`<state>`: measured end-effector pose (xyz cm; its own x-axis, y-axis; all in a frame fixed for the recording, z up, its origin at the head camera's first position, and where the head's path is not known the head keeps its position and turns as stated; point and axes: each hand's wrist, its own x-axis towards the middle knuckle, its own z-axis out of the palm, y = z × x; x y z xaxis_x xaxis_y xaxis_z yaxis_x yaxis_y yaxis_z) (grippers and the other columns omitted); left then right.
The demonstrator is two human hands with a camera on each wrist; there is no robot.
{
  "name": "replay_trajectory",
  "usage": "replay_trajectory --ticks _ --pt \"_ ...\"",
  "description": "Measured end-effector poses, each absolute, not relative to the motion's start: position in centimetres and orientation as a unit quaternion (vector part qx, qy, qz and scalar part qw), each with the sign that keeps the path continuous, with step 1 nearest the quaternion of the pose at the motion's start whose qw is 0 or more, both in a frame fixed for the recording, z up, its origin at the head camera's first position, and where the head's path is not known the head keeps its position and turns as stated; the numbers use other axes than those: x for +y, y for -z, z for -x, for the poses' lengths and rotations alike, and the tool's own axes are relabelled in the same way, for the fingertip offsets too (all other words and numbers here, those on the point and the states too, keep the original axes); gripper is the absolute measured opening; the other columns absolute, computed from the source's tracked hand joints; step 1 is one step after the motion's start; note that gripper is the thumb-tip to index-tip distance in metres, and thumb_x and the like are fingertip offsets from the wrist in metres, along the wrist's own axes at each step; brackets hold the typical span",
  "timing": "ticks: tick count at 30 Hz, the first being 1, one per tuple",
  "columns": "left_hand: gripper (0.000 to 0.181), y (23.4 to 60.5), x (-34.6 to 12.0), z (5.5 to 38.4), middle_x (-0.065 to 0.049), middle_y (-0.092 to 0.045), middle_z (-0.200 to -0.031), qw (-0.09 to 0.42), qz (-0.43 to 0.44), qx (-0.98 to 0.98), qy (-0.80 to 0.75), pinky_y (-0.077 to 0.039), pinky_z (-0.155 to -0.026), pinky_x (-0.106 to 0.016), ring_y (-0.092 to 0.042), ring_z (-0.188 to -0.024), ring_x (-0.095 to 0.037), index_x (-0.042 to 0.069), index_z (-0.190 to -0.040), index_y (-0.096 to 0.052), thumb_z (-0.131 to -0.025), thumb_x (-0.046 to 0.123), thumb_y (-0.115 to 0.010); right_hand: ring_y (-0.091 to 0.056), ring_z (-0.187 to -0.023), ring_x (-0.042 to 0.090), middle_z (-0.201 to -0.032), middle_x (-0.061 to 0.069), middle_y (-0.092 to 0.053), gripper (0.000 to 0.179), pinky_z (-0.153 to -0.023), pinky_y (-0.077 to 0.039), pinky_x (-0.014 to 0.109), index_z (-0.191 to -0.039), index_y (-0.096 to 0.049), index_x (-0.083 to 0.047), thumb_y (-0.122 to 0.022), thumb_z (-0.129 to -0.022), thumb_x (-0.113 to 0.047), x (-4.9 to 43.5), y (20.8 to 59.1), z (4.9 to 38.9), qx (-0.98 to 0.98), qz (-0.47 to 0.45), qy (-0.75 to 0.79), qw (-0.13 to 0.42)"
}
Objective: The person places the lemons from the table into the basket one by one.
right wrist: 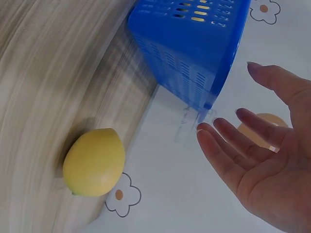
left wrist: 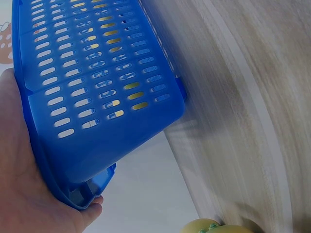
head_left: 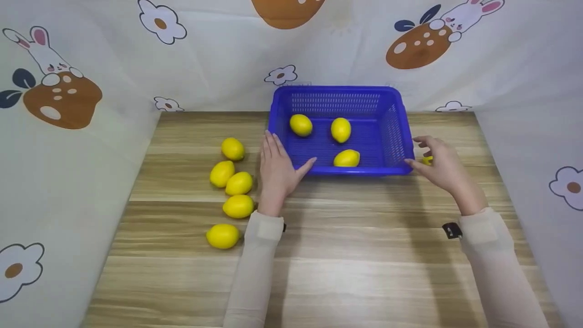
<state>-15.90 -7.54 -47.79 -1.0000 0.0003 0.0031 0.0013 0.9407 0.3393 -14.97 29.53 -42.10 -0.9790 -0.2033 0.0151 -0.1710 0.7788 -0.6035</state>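
Note:
A blue plastic basket point(head_left: 337, 171) with slotted walls stands at the back of the table, holding a lemon at its left point(head_left: 301, 125), a lemon in the middle point(head_left: 340, 130) and a lemon near the front point(head_left: 347, 158). Against the basket's front left corner rests my left hand point(head_left: 278, 171). Its fingers lie straight along the left rim, and the thumb reaches over the front rim. My right hand point(head_left: 444, 166) is beside the right wall, fingers spread and slightly bent. The right wrist view shows this hand point(right wrist: 267, 160) apart from the rim, holding nothing.
Several lemons point(head_left: 238, 206) lie in a loose column left of my left forearm. Another lemon point(right wrist: 95, 162) sits on the table right of the basket, mostly hidden behind my right hand in the head view. Patterned cloth point(head_left: 218, 68) borders the wooden table point(head_left: 355, 255).

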Motion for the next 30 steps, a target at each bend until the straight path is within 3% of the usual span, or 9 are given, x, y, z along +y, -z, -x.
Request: replay_trajectory --ticks 17,30 --pt "0.124 47.9 -7.5 15.9 -0.031 -0.001 -0.173 0.006 -0.001 -0.984 0.179 -0.014 -0.133 -0.047 -0.008 -0.163 -0.042 -0.012 -0.163 -0.007 -0.094 0.082 -0.048 -0.057 -0.115 0.062 -0.137 0.044 -0.051 0.064 -0.099 -0.049 0.073 -0.148 -0.046 0.014 -0.074 -0.1 -0.017 32.0 43.6 13.6 0.943 0.07 0.324 0.011" --pt "0.123 47.8 -7.6 15.8 -0.032 -0.001 -0.173 0.008 0.001 -0.984 0.179 -0.013 -0.133 -0.047 -0.007 -0.163 -0.042 -0.013 -0.163 -0.007 -0.095 0.08 -0.049 -0.056 -0.111 0.063 -0.133 0.047 -0.051 0.06 -0.097 -0.048 0.074 -0.144 -0.046 0.017 -0.073 -0.098 -0.01 33.8 45.0 13.2 0.949 0.057 0.309 -0.021"
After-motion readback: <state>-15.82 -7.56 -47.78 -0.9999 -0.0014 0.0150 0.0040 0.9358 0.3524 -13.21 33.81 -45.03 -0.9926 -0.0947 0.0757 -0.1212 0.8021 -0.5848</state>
